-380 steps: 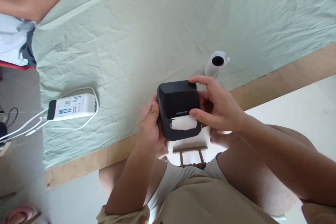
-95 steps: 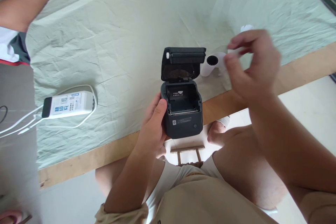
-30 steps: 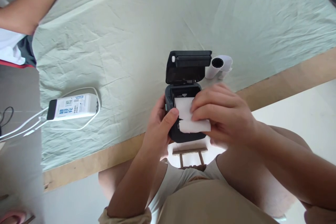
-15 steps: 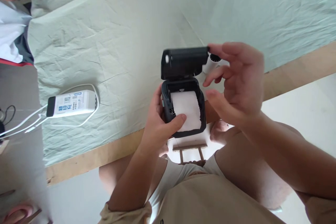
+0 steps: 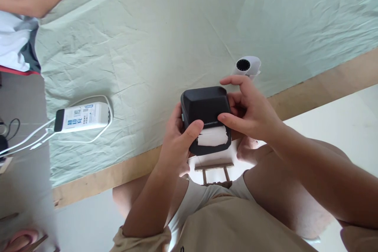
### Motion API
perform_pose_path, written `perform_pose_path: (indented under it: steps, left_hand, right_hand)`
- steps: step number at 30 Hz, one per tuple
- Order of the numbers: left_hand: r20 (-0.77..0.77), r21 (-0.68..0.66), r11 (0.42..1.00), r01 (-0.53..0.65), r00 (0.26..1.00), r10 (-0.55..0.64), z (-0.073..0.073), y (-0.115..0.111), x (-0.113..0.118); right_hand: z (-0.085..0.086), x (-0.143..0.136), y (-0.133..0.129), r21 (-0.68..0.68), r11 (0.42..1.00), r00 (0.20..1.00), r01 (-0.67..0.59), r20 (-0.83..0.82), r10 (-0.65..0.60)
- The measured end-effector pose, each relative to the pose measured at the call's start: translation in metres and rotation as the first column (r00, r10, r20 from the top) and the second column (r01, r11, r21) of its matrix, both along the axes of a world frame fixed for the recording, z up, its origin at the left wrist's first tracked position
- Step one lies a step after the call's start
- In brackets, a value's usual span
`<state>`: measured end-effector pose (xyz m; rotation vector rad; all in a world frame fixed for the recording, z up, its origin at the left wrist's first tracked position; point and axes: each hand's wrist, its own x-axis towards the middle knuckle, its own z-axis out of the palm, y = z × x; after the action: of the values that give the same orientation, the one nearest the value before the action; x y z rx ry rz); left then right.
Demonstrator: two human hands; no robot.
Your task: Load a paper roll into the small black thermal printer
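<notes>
Black printer [image 5: 208, 116], lid [image 5: 206, 104] down: I have it clamped between left hand [image 5: 177, 141], at its nine o'clock, and right hand [image 5: 251, 112], at its three. White paper [image 5: 213, 137] shows at six. The roll [image 5: 255, 64] sits at one o'clock from the printer, nearer my right hand.

You have a printed white block [image 5: 85, 117], black at one end, on the pale green cloth [image 5: 141, 47] near the left edge of your table [image 5: 103, 178], a white cable [image 5: 111, 115] curving round its other end.
</notes>
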<state>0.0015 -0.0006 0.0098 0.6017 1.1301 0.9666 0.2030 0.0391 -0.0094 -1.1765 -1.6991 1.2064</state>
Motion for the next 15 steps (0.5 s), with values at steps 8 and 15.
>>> perform_pose_path:
  steps: [8, 15]
  left_hand:
    - [0.012, -0.013, 0.999, -0.030, 0.999, 0.030, 0.007, 0.000, 0.004]
    - [-0.037, 0.058, 0.997, -0.047, 0.998, 0.049, -0.006, 0.004, 0.003]
  right_hand:
    - [-0.001, 0.001, 0.002, 0.026, 1.000, 0.999, -0.006, 0.045, 0.005]
    - [-0.005, 0.002, 0.006, 0.064, 0.998, 0.996, -0.017, 0.089, 0.011]
